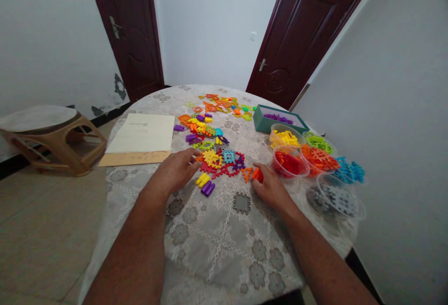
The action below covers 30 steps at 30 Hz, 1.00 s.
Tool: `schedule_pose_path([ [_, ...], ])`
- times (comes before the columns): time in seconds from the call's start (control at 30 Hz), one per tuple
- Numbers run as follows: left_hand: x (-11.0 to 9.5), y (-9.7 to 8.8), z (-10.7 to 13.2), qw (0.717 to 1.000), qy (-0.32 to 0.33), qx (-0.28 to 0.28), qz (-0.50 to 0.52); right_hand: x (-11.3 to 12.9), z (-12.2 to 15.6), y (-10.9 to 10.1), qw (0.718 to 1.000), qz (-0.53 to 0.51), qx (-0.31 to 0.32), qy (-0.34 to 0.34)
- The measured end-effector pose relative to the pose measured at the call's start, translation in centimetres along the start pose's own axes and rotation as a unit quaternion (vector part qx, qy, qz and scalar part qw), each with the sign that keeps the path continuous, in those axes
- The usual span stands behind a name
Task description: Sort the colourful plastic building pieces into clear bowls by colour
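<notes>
My left hand (182,167) is at the left edge of a pile of plastic building pieces, its thumb and fingers apart with nothing visible between them. Close to its fingertips lie a yellow toothed piece (211,158) and red linking pieces (231,170). A blue square piece (229,156) sits beside them. On the right, my right hand (269,183) has its fingers closed over orange-red building pieces (257,174) at the table surface. An orange triangle piece (247,174) lies just left of these. Below are yellow pegs (202,180), purple pegs (207,188) and a grey square piece (241,203).
Tubs of red (292,162), yellow (285,138), orange, green, blue and grey pieces (338,198) stand on the right. Behind them is a green box (261,121) with purple pieces. Paper (142,132) lies left on the patterned tablecloth (217,258). A stool (56,142) stands beyond.
</notes>
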<state>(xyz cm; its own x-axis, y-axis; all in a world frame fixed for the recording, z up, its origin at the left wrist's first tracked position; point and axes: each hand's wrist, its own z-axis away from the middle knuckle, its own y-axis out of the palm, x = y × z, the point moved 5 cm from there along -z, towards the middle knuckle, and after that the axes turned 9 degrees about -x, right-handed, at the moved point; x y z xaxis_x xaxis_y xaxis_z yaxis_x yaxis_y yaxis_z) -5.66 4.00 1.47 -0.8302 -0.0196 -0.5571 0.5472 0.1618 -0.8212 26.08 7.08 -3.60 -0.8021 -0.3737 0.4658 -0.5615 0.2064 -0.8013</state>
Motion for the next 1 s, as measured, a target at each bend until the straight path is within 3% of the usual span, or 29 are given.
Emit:
schedule_pose_path([
  [0.13,-0.2,0.6,0.7,0.996,0.017,0.08,-0.021,1.0,-0.1,0.1,0.999,0.005,0.025,-0.044],
  [0.27,-0.7,1.4,1.4,0.988,0.03,0.148,-0.018,1.8,-0.3,0.1,0.997,0.021,0.062,-0.046],
  [0.53,-0.9,2.1,1.6,0.986,0.036,0.155,-0.053,1.4,-0.6,0.1,0.994,0.041,0.098,0.001],
  [0.87,-1.4,2.7,1.6,0.988,0.054,0.145,-0.012,1.3,-1.4,-0.3,0.995,-0.027,0.092,-0.03],
  [1.0,-1.6,2.6,1.5,0.988,0.055,0.146,-0.016,1.1,-1.3,-0.3,0.995,-0.036,0.092,-0.011],
])
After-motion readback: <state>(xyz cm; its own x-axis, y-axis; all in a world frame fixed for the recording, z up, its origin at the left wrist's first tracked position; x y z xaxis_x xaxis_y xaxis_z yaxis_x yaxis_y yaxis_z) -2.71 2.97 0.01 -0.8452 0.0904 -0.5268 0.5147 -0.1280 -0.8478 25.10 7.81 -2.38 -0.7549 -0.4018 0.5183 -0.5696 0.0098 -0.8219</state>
